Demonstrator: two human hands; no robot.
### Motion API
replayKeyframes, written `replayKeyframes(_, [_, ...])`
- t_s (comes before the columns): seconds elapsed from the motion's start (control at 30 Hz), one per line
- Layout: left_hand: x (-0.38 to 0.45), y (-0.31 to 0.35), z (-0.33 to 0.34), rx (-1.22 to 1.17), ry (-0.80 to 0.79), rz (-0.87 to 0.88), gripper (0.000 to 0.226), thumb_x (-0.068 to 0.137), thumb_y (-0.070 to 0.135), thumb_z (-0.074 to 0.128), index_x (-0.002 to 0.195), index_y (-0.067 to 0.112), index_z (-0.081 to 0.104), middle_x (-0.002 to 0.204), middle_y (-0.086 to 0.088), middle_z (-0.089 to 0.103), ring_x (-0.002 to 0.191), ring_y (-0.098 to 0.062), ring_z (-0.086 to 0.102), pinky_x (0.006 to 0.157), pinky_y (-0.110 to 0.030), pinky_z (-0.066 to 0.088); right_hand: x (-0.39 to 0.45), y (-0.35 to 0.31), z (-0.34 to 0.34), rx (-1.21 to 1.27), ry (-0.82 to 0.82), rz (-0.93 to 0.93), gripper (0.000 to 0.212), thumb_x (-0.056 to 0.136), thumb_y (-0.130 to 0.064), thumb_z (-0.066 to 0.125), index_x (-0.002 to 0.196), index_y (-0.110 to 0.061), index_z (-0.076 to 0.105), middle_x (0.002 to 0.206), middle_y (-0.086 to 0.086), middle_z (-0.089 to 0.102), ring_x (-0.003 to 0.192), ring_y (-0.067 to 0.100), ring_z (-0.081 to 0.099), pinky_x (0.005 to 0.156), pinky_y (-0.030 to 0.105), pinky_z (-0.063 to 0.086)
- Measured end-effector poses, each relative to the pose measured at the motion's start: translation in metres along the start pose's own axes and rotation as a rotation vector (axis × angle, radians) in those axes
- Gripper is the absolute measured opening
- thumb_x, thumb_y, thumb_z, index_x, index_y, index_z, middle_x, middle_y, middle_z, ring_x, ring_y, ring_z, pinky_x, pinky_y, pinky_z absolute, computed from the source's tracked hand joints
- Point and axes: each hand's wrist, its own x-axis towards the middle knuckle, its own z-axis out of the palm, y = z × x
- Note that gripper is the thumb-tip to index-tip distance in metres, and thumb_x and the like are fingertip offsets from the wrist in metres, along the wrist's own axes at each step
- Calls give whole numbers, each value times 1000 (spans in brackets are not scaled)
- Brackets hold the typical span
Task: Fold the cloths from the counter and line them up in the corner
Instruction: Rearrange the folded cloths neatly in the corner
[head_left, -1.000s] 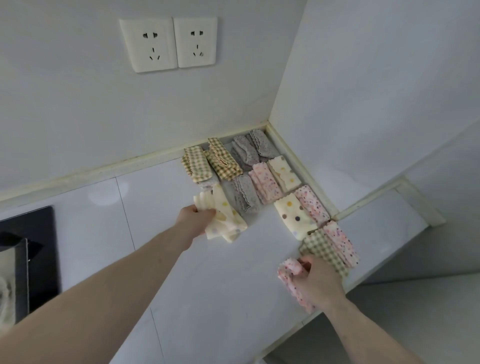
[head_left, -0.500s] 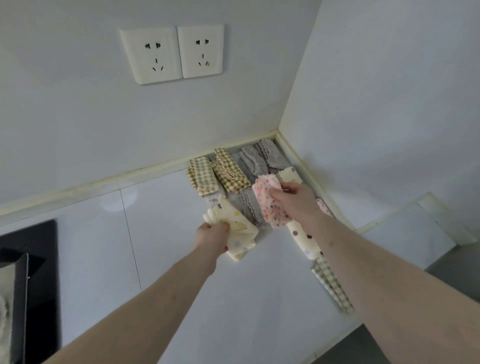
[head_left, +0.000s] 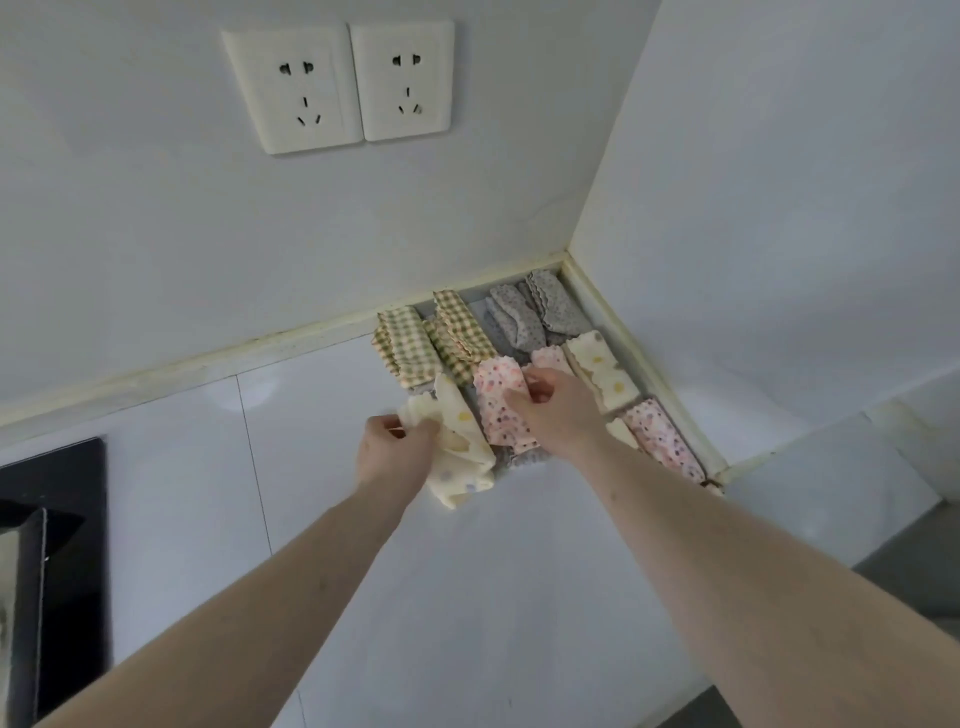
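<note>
Cloths, folded small and packed in rows into the counter (head_left: 519, 597) corner, just beyond both hands, where two white walls meet. Most of the task judged done; two cloths not yet in place.

Largest first: white counter under both forearms. Black stove edge (head_left: 57, 519) well to the left of the left hand. Twin wall sockets (head_left: 340, 83) high above the hands.

Then the folded group. Farthest from the hands, against the back wall: two green-checked cloths (head_left: 434, 338) and two grey floral cloths (head_left: 535, 317). Just right of the right hand, along the side wall: a cream dotted cloth (head_left: 602, 371), then a pink floral one (head_left: 662, 439) nearer the wrist. More folded cloth partly hidden under the right hand and arm; count not clear.

Then the two in hand. Right hand (head_left: 558, 410) pinching a folded pink spotted cloth (head_left: 501, 408), laid over a grey cloth in the middle row, apparently being set down or adjusted. Left hand (head_left: 397, 449) gripping a cream spotted cloth (head_left: 460, 449), loosely bunched, touching the near-left edge of the group, fold looking unfinished.

Left to do, as a judgement: seat the pink cloth, tidy the cream cloth's fold, add it to the line. No unfolded cloths visible elsewhere on the counter.
</note>
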Motion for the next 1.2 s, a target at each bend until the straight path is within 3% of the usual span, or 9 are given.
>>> replayKeyframes(0.07, [-7,-3,-4,55,145,81,51,86,38,68,130,21,47,124,0,54,117,-26,54,100,-46,49,-10,6,-13,40,141,2,39,95,-44,66,128,-22,67,110,-9,70,95,11,66,84,22,50])
replayKeyframes(0.17, [-33,-1,-2,187,250,521,49,82,24,69,127,22,50,122,5,47,118,-19,44,101,-39,41,-33,27,-38,124,365,33,18,95,-31,62,111,-28,71,97,-16,69,87,16,70,81,35,55])
replayKeyframes(0.3, [-73,10,33,280,-72,826,31,85,20,69,110,30,55,112,12,48,91,-5,51,78,-30,45,-75,68,-70,94,570,223,12,94,-18,58,97,-27,66,93,-9,68,89,18,63,78,26,44])
replayKeyframes(0.37, [-87,7,59,402,-300,794,30,89,28,68,114,35,53,118,12,49,93,-9,55,79,-33,51,-99,94,-79,63,599,308,12,92,-18,59,101,-23,67,98,-3,68,93,23,64,79,30,47])
replayKeyframes(0.5, [-96,-7,112,639,-629,584,55,92,43,64,142,43,42,145,2,31,133,-26,40,103,-38,45,-133,137,-83,-150,547,478,33,88,-22,65,120,-16,62,118,11,63,110,36,60,95,48,52])
replayKeyframes(0.6, [-98,-7,140,501,-700,286,61,85,41,67,143,47,48,154,-1,21,141,-33,31,105,-38,42,-141,153,-80,-178,387,546,55,93,-23,61,145,-12,45,137,15,55,126,39,52,107,51,45])
replayKeyframes(0.77, [-100,0,169,248,-683,39,60,87,29,66,146,34,57,159,-7,30,143,-33,39,116,-41,37,-136,156,-77,-232,302,628,62,96,-35,57,153,-18,37,145,13,48,132,37,46,109,45,39])
replayKeyframes(0.97, [-105,1,165,-7,-552,-4,33,98,16,64,130,17,70,129,0,61,107,-18,56,91,-28,45,-124,160,-93,-86,275,699,50,103,-34,47,146,-10,50,145,16,48,125,36,55,104,38,45])
replayKeyframes(1.2, [-123,13,107,-134,-432,246,18,96,17,67,94,30,80,124,7,70,71,6,67,60,-14,53,-128,144,-107,-87,178,637,15,87,-40,66,93,-27,70,105,3,74,99,27,65,87,33,52])
